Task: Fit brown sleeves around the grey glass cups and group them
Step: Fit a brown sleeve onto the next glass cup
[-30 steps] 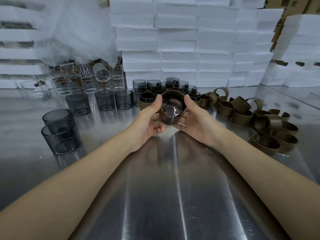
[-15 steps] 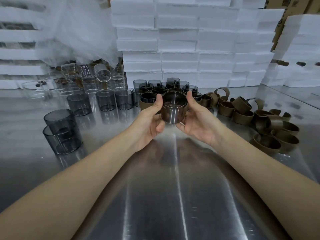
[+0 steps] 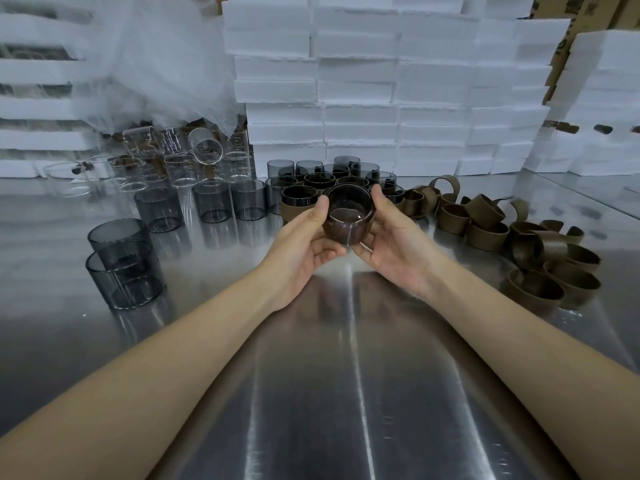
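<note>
Both hands hold one grey glass cup (image 3: 349, 216) above the steel table, its brown sleeve wrapped round its side. My left hand (image 3: 304, 244) grips its left side with the thumb at the rim. My right hand (image 3: 391, 244) grips the right side, fingers curled under its base. Right behind it stands a cluster of sleeved grey cups (image 3: 329, 185). Bare grey cups (image 3: 211, 202) stand in a row to the left, and two more bare cups (image 3: 123, 265) sit at the near left. Loose brown sleeves (image 3: 519, 240) lie in a heap at the right.
Clear glass beakers (image 3: 180, 161) crowd the back left under crumpled plastic wrap (image 3: 156, 64). Stacked white foam blocks (image 3: 381, 81) wall off the back. The steel table (image 3: 346, 393) reflects my forearms.
The cup has tilted so its mouth faces me more, and the sleeve now covers its whole side. Both hands sank slightly and shifted their fingers lower round the cup.
</note>
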Available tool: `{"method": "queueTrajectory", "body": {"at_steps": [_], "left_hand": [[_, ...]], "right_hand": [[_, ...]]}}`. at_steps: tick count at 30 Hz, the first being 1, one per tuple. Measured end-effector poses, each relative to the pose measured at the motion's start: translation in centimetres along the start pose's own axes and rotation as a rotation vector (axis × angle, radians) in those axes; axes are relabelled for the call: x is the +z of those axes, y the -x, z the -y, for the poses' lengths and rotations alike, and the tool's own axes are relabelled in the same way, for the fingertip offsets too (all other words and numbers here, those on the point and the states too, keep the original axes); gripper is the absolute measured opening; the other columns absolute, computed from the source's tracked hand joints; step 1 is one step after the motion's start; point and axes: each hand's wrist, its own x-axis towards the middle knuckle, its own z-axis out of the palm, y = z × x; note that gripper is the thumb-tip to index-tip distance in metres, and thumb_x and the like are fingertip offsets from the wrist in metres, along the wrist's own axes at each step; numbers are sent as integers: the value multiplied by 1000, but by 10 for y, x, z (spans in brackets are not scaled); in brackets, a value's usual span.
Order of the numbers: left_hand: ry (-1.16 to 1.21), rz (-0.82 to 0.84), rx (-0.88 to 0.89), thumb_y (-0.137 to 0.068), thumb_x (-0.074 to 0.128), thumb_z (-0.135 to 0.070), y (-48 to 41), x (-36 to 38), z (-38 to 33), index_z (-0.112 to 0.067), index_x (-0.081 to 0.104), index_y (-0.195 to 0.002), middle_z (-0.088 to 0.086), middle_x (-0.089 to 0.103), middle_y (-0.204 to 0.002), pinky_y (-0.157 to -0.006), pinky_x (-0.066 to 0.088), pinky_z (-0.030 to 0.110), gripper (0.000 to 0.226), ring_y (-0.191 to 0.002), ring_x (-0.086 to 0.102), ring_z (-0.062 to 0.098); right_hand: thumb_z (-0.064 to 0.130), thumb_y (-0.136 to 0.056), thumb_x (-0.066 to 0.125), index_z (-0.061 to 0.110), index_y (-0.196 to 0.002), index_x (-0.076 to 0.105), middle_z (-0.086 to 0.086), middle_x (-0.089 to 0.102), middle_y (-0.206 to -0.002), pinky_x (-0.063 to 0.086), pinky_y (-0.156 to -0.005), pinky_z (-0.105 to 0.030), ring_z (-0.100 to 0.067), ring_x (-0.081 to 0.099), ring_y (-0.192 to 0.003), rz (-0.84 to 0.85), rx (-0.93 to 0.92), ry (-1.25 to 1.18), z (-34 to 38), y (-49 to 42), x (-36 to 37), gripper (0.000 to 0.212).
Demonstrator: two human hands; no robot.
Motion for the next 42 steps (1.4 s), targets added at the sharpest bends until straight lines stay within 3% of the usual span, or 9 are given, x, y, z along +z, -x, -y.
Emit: {"method": "queueTrajectory", "body": {"at_steps": [4, 7, 12, 15, 22, 26, 32, 37, 42], "left_hand": [[9, -58, 44, -84, 60, -45, 2, 2, -1, -7, 58, -129, 11, 70, -104, -65, 53, 19, 59, -68, 65, 14], [14, -79, 60, -93, 54, -37, 3, 4, 0, -6, 56, -130, 9, 70, -107, -71, 55, 20, 49, -77, 70, 17], [56, -68, 48, -101, 46, -9, 2, 2, 0, -13, 52, -136, 10, 66, -124, -77, 57, 26, 35, -107, 69, 25], [94, -83, 78, -97, 53, -1, 1, 1, 0, -14, 49, -136, 10, 63, -127, -75, 58, 27, 42, -103, 70, 24], [-114, -51, 168, -87, 66, 2, 2, -2, 5, -23, 47, -122, -5, 64, -119, -81, 54, 25, 48, -96, 66, 5], [-196, -24, 205, -85, 67, 6, 3, -1, 4, -20, 46, -120, -2, 60, -118, -73, 53, 19, 48, -87, 67, 1], [-251, -48, 244, -86, 67, 4, 5, 1, 4, -17, 42, -120, 1, 60, -118, -73, 51, 18, 48, -82, 66, -1], [-210, -30, 223, -96, 50, 5, 5, 1, 0, -19, 47, -115, -3, 52, -139, -78, 55, 23, 31, -109, 63, 10], [-204, -84, 161, -95, 44, 8, 5, -2, -2, -18, 51, -112, -2, 56, -136, -72, 58, 25, 32, -113, 64, 22]], "right_hand": [[54, -85, 59, 22, -104, 75, -1, 70, -110, 55, -79, -26, -12, 63, -106, -11, 6, 61, -2, -1, -2, 40], [51, -87, 57, 23, -108, 74, -1, 70, -115, 54, -84, -30, -13, 61, -109, 12, -10, 99, -1, -1, -3, 39], [13, -83, 65, 8, -134, 53, -11, 59, -134, 46, -105, -38, -22, 56, -123, -16, -169, 157, -2, -4, -8, 52], [-10, -80, 60, 9, -132, 53, -15, 53, -138, 42, -109, -39, -26, 53, -127, -19, -195, 115, -4, -4, -7, 56], [-27, -70, 41, 11, -119, 59, -20, 49, -124, 34, -109, -49, -33, 48, -115, 2, -203, 72, -5, -6, -7, 64], [-30, -72, 34, 11, -117, 61, -22, 54, -125, 36, -87, -48, -33, 49, -106, -90, -315, 250, -5, -3, -7, 66], [-27, -76, 49, 23, -141, 39, -10, 46, -146, 48, -97, -23, -19, 52, -129, -55, -426, 681, -4, 1, -8, 83], [-26, -78, 51, 13, -146, 37, -1, 55, -133, 49, -92, -18, -6, 58, -115, -99, -403, 712, -4, 0, -12, 79], [-14, -85, 52, 7, -135, 53, -14, 62, -128, 50, -99, -37, -23, 61, -118, -40, -276, 520, 0, 0, -18, 53]]}}
